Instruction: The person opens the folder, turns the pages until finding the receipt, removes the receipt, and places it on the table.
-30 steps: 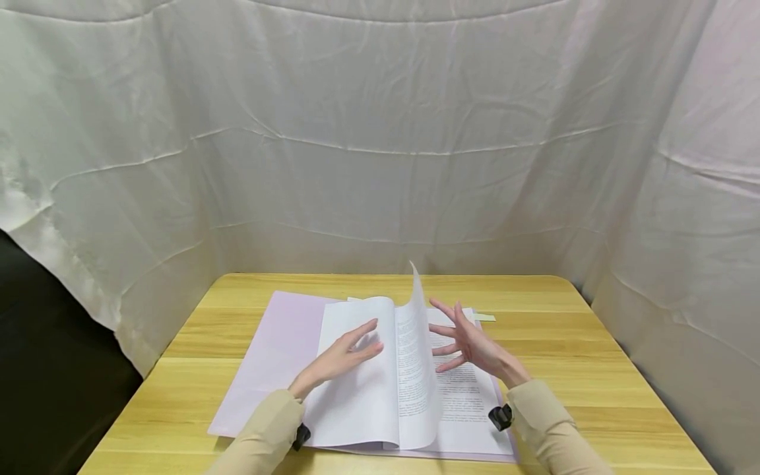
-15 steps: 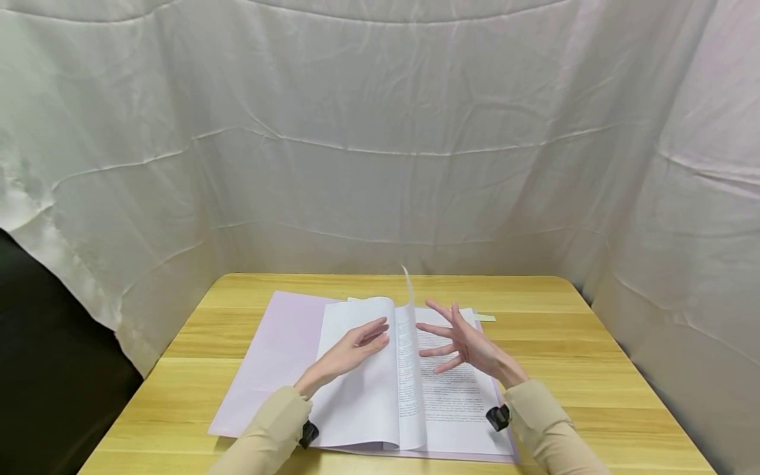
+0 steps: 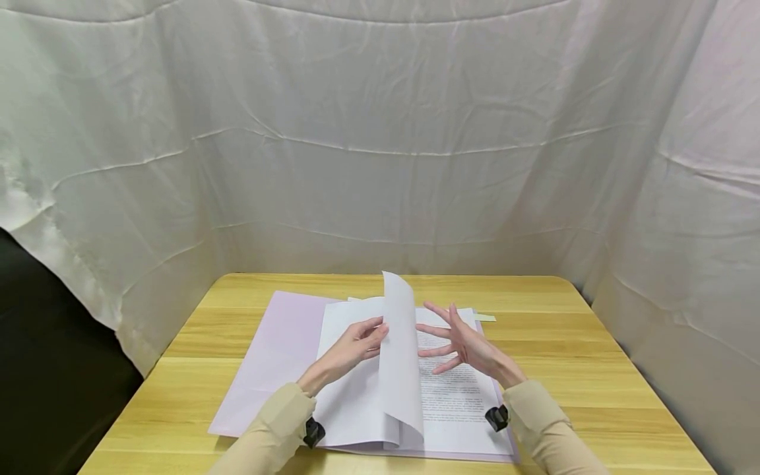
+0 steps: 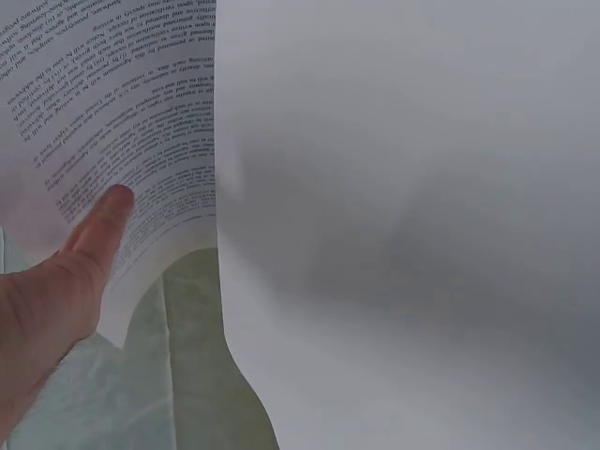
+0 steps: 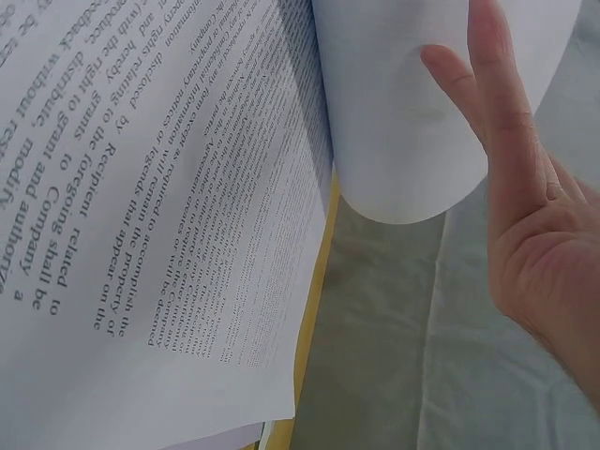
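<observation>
A stapled-looking stack of printed sheets lies spread in a lilac folder (image 3: pixel 287 349). One page (image 3: pixel 399 349) stands raised and curls over to the left, its blank side up; its printed underside shows in the left wrist view. My left hand (image 3: pixel 350 346) pinches that page's left edge between thumb and fingers, above the blank left-hand sheets (image 3: pixel 347 409). On the other side my right hand (image 3: pixel 466 343) has its fingers spread apart, fingertips close to the curved page. Whether they touch it, I cannot tell. Beneath the right hand lies a printed sheet (image 3: pixel 454 402).
The folder rests on a wooden table (image 3: pixel 594 382). A pale tab (image 3: pixel 485 318) sticks out at the upper right of the papers. Grey-white cloth (image 3: pixel 380 185) hangs behind and at both sides. A black area (image 3: pixel 53 369) shows at left.
The raised page has swung left and curled over, now showing its blank side. My left hand has moved slightly right and met its edge. The right hand has shifted slightly left, fingers still spread.
</observation>
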`<state>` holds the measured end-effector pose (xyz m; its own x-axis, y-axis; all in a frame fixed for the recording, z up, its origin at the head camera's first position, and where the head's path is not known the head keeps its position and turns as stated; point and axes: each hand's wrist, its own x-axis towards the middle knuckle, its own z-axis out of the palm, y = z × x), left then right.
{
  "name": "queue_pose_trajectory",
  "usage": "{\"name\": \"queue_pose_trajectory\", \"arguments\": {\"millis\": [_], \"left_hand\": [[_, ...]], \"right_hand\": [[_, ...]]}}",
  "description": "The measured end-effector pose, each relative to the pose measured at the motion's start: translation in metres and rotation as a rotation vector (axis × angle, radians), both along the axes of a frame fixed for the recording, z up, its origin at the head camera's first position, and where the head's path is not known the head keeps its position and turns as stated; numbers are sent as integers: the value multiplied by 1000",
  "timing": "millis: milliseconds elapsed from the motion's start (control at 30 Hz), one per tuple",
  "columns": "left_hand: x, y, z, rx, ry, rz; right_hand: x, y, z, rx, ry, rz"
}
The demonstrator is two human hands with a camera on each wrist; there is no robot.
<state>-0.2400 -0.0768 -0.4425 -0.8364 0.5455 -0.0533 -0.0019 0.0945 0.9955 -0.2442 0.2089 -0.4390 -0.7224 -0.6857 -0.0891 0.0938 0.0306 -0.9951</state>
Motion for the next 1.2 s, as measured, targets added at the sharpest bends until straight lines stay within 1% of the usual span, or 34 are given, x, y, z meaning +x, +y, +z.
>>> {"name": "queue_pose_trajectory", "arguments": {"millis": [100, 167, 267, 400, 467, 667, 767, 833, 1033, 1200], "left_hand": [[-1, 1, 0, 42, -46, 6], [-1, 1, 0, 67, -63, 13], [-2, 1, 0, 100, -69, 28], [-3, 0, -1, 126, -70, 65], [-3, -1, -1, 124, -72, 94], [-4, -2, -4, 64, -64, 239], [-5, -3, -5, 45, -84, 300], [-6, -3, -6, 40, -99, 326], [-8, -6, -7, 69, -138, 352], [-11, -10, -9, 63, -147, 386]], "right_hand": [[-1, 0, -2, 5, 9, 2], [-1, 0, -2, 12, 19, 3], [-1, 0, -3, 27, 34, 2], [-1, -1, -4, 65, 44, -19], [0, -2, -4, 89, 52, -35], [-2, 1, -9, 170, 104, -117], [-3, 5, -13, 216, 143, -154], [-3, 8, -17, 246, 176, -168], [-6, 16, -26, 340, 285, -210], [-7, 21, -33, 442, 394, -256]]}}
